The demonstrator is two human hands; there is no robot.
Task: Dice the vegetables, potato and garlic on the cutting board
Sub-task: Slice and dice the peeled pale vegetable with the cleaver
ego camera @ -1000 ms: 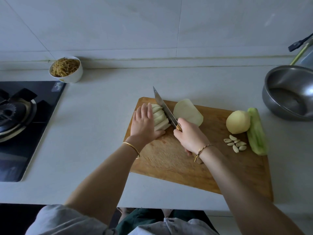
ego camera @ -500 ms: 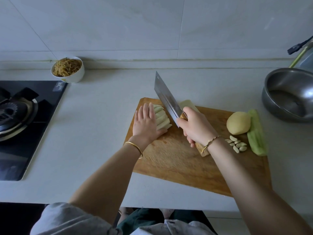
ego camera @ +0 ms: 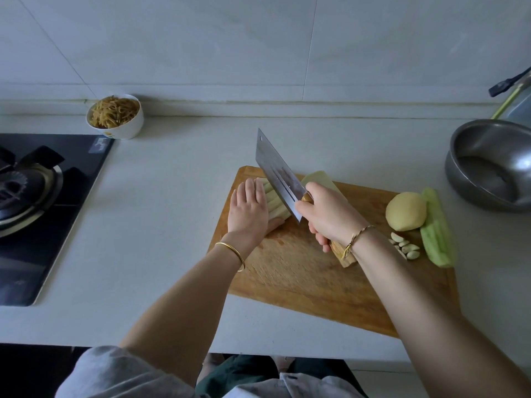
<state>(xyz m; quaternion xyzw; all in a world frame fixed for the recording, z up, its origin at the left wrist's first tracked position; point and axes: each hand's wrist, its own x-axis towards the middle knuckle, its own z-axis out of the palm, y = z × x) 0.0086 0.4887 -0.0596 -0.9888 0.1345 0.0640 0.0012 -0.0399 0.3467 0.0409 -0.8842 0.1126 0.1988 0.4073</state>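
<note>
On the wooden cutting board (ego camera: 301,280) lies a row of pale potato slices (ego camera: 275,203). My left hand (ego camera: 248,211) rests flat on them with straight fingers. My right hand (ego camera: 327,215) grips the wooden handle of a cleaver (ego camera: 277,173), its blade tilted up against the right side of the slices. A larger cut potato piece (ego camera: 320,179) shows behind the blade. At the board's right end sit a whole peeled potato (ego camera: 405,215), several garlic cloves (ego camera: 405,248) and a peeled green vegetable (ego camera: 438,228).
A steel bowl (ego camera: 488,165) stands on the counter to the right. At the back left is a white bowl of brown shreds (ego camera: 115,116). A black gas stove (ego camera: 37,202) fills the left side. The counter's front edge runs just below the board.
The cleaver rose from lying edge-down in the slices to a tilted, lifted position with its broad face showing. My left hand stayed flat on the slices.
</note>
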